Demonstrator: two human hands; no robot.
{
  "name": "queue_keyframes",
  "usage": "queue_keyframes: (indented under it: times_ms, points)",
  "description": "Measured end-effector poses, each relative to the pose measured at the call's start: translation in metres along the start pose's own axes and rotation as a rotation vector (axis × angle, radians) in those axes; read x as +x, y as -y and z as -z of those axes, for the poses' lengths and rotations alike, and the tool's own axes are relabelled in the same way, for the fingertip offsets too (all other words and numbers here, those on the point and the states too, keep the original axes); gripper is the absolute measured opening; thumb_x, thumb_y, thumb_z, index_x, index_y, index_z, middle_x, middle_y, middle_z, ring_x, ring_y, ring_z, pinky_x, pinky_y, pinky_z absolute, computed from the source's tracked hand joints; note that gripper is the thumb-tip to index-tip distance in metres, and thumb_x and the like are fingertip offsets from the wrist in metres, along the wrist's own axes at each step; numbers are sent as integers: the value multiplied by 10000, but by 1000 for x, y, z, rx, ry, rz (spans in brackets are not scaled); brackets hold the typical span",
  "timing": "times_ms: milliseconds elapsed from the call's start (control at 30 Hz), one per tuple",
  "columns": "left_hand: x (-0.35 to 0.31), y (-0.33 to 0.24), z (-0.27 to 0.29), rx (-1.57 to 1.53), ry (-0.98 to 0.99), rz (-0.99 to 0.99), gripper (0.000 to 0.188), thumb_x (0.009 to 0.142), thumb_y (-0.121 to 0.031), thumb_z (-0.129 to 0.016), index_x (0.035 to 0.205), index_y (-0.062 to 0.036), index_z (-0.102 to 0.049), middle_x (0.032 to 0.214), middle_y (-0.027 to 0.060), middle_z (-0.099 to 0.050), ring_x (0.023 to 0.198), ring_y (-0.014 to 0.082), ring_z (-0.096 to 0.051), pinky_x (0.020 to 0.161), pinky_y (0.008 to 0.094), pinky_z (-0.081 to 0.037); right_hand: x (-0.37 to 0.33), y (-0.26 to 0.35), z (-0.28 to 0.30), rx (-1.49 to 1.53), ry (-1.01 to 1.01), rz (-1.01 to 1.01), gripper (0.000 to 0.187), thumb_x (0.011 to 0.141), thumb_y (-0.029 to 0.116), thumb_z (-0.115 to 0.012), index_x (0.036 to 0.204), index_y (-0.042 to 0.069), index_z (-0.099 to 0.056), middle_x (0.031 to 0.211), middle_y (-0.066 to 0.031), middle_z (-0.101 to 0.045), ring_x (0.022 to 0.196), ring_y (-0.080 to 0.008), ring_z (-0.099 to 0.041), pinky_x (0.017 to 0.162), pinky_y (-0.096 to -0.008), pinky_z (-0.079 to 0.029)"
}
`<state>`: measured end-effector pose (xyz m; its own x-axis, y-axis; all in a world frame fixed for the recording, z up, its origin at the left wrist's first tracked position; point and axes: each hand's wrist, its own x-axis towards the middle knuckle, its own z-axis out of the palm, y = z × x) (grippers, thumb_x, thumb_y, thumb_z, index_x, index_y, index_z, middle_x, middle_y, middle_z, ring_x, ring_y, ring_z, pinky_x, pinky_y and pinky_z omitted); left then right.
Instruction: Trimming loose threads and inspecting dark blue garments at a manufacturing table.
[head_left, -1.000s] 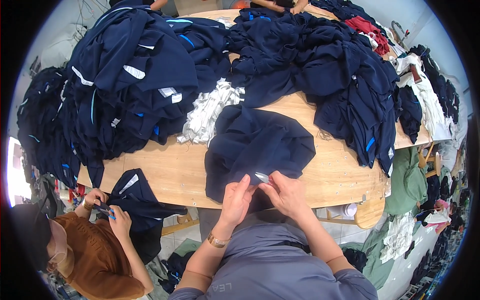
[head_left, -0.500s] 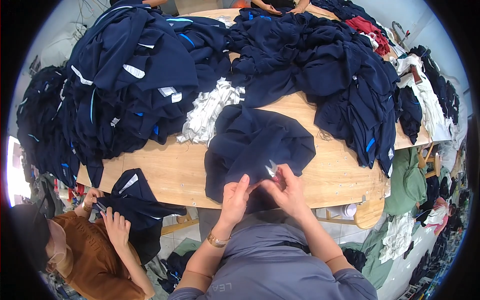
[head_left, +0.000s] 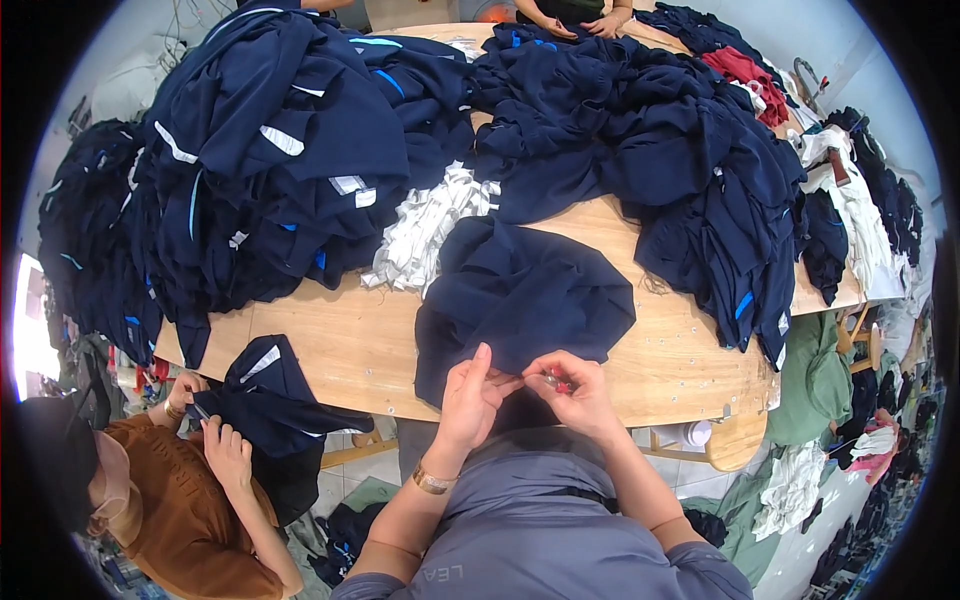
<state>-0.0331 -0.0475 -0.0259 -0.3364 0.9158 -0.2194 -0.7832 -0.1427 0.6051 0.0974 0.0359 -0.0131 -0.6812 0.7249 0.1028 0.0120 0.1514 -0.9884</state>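
Note:
A dark navy garment (head_left: pixel 530 290) lies bunched on the table's near edge in front of me. My left hand (head_left: pixel 470 400) is closed at its near edge, thumb pointing up, pinching the cloth. Closed round a small pair of thread snips (head_left: pixel 558 382) with red on the handle, my right hand (head_left: pixel 582 400) meets the left one's fingertips over the cloth. The snips' blades are mostly hidden by my fingers. What exactly lies between the fingertips is too small to make out.
Large navy garment heaps stand on the table at left (head_left: pixel 280 140) and right (head_left: pixel 690 170). White label strips (head_left: pixel 435 230) lie between them. A co-worker in a brown shirt (head_left: pixel 190 500) handles navy cloth at my left. Another person's hands (head_left: pixel 590 22) show across the table (head_left: pixel 320 345).
My right hand has turned so the snips' blades no longer point up, and its fingers have come to my left hand's fingertips. The whole view has shifted slightly.

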Motion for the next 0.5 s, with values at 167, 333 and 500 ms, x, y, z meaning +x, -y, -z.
queue_keyframes:
  times_ms: [167,333,500]
  points:
    - [0,0,6,-86,-23,57,382,982,-298,-369,971,8,-598,976,130,-643,896,223,-635,820,354,-510,1,2,-6,-202,-79,16,246,721,63,-731,935,24,-614,663,-54,-611,581,-93,-585,534,-241,-449]
    - [-2,14,12,-160,2,128,348,966,-331,-414,910,-39,-595,864,78,-646,789,152,-624,732,283,-493,5,-11,-15,-504,-116,282,391,630,41,-746,1005,44,-631,661,-51,-597,535,-130,-544,501,-244,-431]
    - [-1,16,6,73,60,113,309,953,-307,-466,968,-23,-586,957,74,-635,887,139,-618,790,270,-496,3,-22,-8,-433,-182,270,309,672,-58,-585,963,32,-639,680,-87,-548,584,-206,-543,540,-276,-424]
